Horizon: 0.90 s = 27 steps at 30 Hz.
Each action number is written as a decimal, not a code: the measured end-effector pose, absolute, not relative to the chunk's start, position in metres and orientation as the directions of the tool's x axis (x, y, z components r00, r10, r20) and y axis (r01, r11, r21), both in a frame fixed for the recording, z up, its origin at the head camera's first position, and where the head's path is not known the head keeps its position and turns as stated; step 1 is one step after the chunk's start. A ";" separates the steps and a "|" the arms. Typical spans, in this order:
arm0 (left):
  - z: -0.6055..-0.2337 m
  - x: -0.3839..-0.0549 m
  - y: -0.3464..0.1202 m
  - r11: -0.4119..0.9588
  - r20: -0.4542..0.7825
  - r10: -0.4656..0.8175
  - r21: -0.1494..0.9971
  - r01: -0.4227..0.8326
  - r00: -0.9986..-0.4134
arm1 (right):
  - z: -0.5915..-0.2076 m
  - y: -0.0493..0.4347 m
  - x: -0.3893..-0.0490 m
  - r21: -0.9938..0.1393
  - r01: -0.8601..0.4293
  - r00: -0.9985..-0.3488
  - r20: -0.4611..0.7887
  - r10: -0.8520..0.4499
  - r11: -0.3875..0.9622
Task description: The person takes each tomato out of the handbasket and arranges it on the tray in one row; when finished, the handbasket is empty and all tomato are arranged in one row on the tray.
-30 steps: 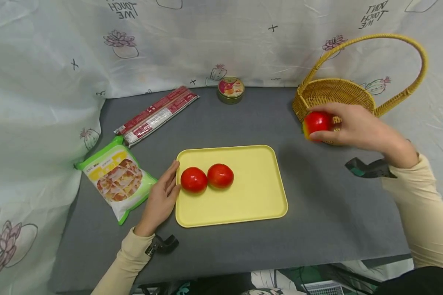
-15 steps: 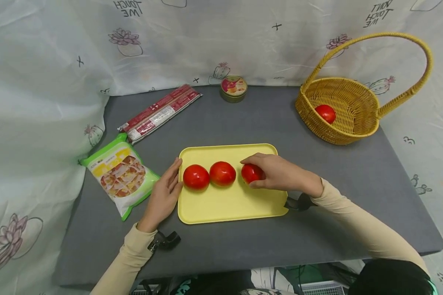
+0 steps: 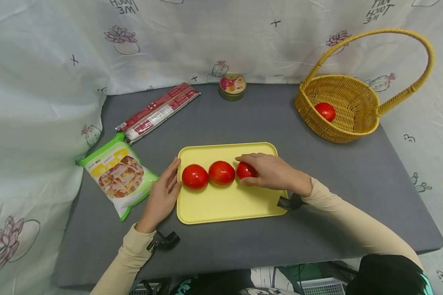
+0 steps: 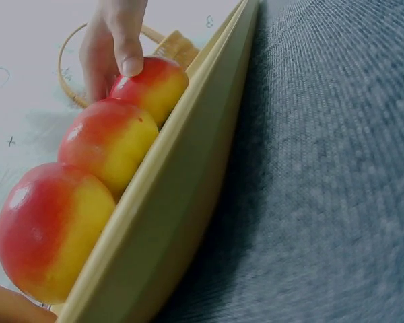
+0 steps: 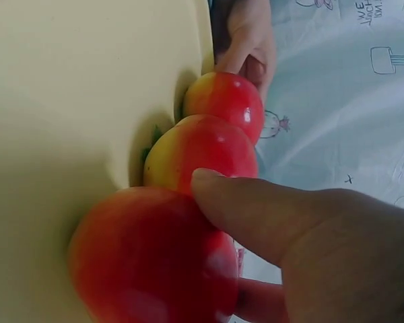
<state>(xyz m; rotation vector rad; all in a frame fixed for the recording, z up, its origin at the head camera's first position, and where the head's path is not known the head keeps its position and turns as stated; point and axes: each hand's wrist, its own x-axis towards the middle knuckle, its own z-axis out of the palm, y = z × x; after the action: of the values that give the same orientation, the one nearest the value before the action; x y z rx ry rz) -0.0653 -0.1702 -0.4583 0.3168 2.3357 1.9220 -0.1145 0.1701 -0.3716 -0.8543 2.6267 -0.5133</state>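
Note:
Three shiny round fruits, red above and yellow below, stand in a row on a yellow tray (image 3: 232,209). In the head view they are the left fruit (image 3: 195,177), the middle fruit (image 3: 222,173) and the right fruit (image 3: 245,171). My right hand (image 3: 271,170) grips the right fruit between thumb and fingers, close against the middle one. My left hand (image 3: 162,196) rests along the tray's left edge with its fingers fairly straight. A small green leaf (image 5: 150,145) shows at the base of the middle fruit in the right wrist view.
A wicker basket (image 3: 337,133) with a tall handle stands at the back right, with one red fruit (image 3: 325,111) inside. A round tin (image 3: 232,87) is at the back. On the left lie a red packet (image 3: 158,111) and a green-and-white food bag (image 3: 118,176).
My right hand has carried a fruit from the basket to the tray, then shifted slightly left with it toward the middle fruit. The left hand stays at the tray's edge.

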 end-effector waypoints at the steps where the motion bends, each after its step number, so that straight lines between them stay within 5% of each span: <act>1: -0.458 -0.065 -0.170 0.182 0.053 0.222 0.979 0.094 -0.974 | -0.372 0.170 -0.115 -0.429 -0.491 -0.767 -0.199 -0.610 0.758; 12: -0.457 -0.065 -0.168 0.178 0.062 0.223 0.979 0.103 -0.973 | -0.347 0.198 -0.126 -0.471 -0.403 -0.835 -0.163 -0.526 0.785; 19: -0.456 -0.066 -0.169 0.176 0.066 0.224 0.979 0.107 -0.972 | -0.306 0.263 -0.160 -0.540 -0.235 -0.930 -0.118 -0.349 0.808; 27: -0.456 -0.065 -0.169 0.179 0.065 0.221 0.978 0.106 -0.973 | -0.281 0.353 -0.214 -0.488 -0.003 -0.964 -0.232 -0.133 0.873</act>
<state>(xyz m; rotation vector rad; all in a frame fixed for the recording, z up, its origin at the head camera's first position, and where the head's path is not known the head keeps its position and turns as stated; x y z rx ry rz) -0.0651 -0.1688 -0.4560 0.3263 2.3399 1.9295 -0.2139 0.3527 -0.2809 -0.1029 2.7860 -0.7247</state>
